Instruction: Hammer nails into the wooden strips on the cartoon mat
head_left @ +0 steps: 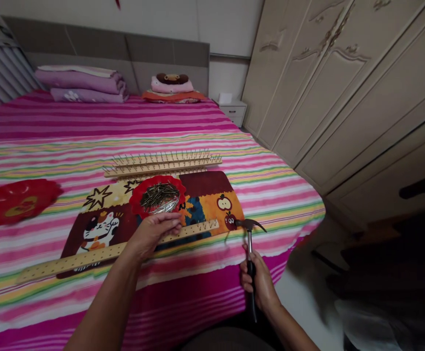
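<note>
My right hand (259, 282) is wrapped round the black handle of a claw hammer (249, 229), whose head is raised near the right end of a long wooden strip (88, 257) studded with nails. My left hand (154, 231) hovers over that strip, fingers curled together at the rim of a red plate (139, 192) heaped with nails (160, 195); whether it pinches a nail is hidden. The strip lies on a colourful cartoon mat (98, 224) on the bed.
Two more nailed wooden strips (163, 163) lie beyond the plate. Another red plate (14, 200) sits at the left. The striped pink bedspread (51, 141) carries folded bedding (80, 83) and pillows (172, 87) at the head. A wardrobe (344, 87) stands on the right.
</note>
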Tool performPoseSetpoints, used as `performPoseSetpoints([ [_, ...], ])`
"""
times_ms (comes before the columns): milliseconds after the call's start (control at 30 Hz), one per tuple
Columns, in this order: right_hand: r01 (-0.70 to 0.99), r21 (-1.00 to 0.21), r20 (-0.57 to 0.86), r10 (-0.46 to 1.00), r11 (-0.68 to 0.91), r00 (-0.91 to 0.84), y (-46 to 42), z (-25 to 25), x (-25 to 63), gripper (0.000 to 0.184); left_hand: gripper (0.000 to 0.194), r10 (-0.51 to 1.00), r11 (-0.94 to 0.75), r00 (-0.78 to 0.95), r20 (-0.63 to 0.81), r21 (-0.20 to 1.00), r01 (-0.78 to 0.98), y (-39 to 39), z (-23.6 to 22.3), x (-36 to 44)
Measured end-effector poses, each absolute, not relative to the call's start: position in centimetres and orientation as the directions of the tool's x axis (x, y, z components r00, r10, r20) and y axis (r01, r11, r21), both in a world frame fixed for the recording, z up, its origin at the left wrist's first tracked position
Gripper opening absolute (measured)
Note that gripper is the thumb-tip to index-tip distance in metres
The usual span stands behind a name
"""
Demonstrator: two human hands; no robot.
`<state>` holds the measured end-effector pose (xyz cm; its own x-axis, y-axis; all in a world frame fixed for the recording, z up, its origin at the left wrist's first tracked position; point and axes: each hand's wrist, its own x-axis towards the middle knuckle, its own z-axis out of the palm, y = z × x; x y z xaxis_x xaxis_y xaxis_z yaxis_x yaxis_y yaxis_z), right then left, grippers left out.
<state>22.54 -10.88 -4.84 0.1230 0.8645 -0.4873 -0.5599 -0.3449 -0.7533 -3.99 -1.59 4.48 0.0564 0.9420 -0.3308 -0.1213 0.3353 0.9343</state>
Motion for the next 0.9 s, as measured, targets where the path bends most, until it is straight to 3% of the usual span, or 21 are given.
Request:
performPoseSetpoints([
  [300,-0.564,-0.751,-0.485,0.867,-0.343,0.117,-10.9,-5.0,22.6,0.042,0.034,0.936,0.353,0.005,-0.353,0.935,0.038,-1.0,1.4,-1.9],
  [633,-0.575,-0.742,-0.501,0.856,-0.345,0.132,-10.9,-4.6,22.6,0.038,0.031,0.941,0.331,0.042,-0.337,0.938,0.101,-0.6,0.8,-1.5],
  [900,-0.561,-0.754,-0.496,0.856,-0.342,0.145,-10.9,-4.6,22.4,0.038,0.023,0.963,0.245,0.031,-0.266,0.921,0.303,-0.8,1.2,-0.9],
])
